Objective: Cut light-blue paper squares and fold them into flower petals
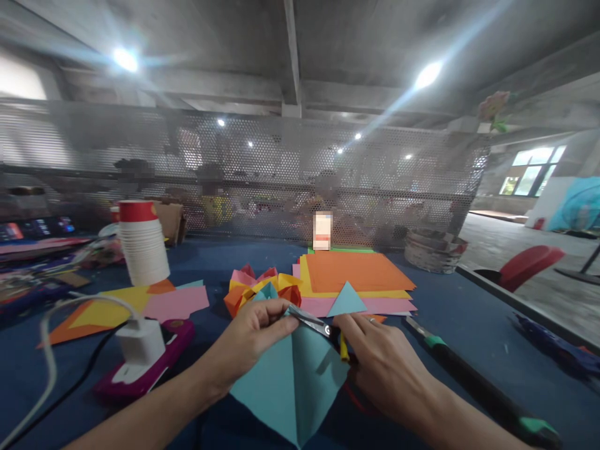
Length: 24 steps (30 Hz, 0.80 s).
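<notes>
A folded sheet of light blue paper (281, 381) is held over the table, a crease running down its middle. My left hand (262, 331) pinches its top edge between thumb and fingers. Wrapped round the handles of a pair of scissors (314, 322), my right hand (375, 347) is to the right of the paper. The blades reach left across the paper's top, their tips beside my left fingers. Just behind are folded paper pieces (285, 287) in orange, yellow and pink, and a small light blue paper triangle (347, 300).
A stack of coloured paper (360, 272) lies behind my hands. To the left are paper cups (143, 250), loose paper sheets (175, 303), a purple power strip (178, 337) and a white charger (140, 344). A long black-and-green tool (473, 375) and a basket (435, 250) are on the right.
</notes>
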Tool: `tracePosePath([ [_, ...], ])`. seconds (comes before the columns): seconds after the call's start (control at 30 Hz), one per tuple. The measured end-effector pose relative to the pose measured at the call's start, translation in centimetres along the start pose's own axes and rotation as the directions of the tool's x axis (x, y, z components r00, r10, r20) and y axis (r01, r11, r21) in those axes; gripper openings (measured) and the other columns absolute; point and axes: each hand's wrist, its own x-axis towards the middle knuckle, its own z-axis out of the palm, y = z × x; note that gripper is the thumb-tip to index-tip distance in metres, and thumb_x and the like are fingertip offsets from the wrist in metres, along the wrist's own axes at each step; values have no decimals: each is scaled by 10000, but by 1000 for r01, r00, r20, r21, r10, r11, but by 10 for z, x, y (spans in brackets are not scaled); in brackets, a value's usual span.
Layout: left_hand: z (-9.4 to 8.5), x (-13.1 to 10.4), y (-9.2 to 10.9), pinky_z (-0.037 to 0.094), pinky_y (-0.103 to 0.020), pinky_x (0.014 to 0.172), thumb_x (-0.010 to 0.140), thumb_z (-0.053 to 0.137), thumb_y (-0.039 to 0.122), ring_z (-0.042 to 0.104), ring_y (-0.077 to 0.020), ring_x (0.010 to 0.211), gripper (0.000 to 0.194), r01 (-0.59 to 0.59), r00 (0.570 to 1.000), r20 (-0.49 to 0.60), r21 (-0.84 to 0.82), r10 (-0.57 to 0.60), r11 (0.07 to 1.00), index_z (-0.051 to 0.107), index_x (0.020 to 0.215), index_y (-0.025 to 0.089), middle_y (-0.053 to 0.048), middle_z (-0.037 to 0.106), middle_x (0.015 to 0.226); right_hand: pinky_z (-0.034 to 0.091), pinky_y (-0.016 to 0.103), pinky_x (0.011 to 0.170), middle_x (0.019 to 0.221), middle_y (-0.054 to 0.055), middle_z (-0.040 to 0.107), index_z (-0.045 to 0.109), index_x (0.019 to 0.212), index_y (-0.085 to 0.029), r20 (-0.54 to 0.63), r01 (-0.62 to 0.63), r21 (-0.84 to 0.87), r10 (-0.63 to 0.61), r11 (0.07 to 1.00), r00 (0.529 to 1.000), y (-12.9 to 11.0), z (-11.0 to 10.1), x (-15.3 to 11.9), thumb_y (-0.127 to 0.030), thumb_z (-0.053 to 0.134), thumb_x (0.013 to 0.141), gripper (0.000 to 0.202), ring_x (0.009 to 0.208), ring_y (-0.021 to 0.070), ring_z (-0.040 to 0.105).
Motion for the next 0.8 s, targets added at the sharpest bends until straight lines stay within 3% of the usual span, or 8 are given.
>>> tracePosePath([
  [0.2, -1, 0, -4, 421, -225, 706, 832, 628, 331, 574, -138, 761, 167, -13, 1000, 7, 10, 13, 1000, 712, 917, 213, 7, 686, 770, 267, 268, 527, 765, 52, 651, 538, 926, -155, -33, 26, -16, -26, 1000, 999, 0, 0, -1, -47, 456, 665, 294, 670, 181, 565],
  [0.67, -1, 0, -8, 399, -228, 602, 839, 600, 415, 546, -133, 635, 276, 52, 998, -31, 31, -51, 998, 620, 740, 158, 21, 572, 637, 283, 276, 527, 749, 42, 647, 528, 948, -167, 56, 20, -73, -16, 997, 998, -1, -6, 0, 3, 405, 632, 379, 669, 186, 586],
  [0.8, -3, -1, -6, 391, -218, 602, 841, 600, 403, 537, -122, 636, 252, 46, 998, -32, 26, -46, 999, 650, 770, 166, 17, 608, 677, 288, 273, 531, 797, 46, 642, 511, 925, -182, 68, -14, -64, 19, 998, 997, -2, -9, 1, -12, 417, 621, 361, 710, 194, 593],
])
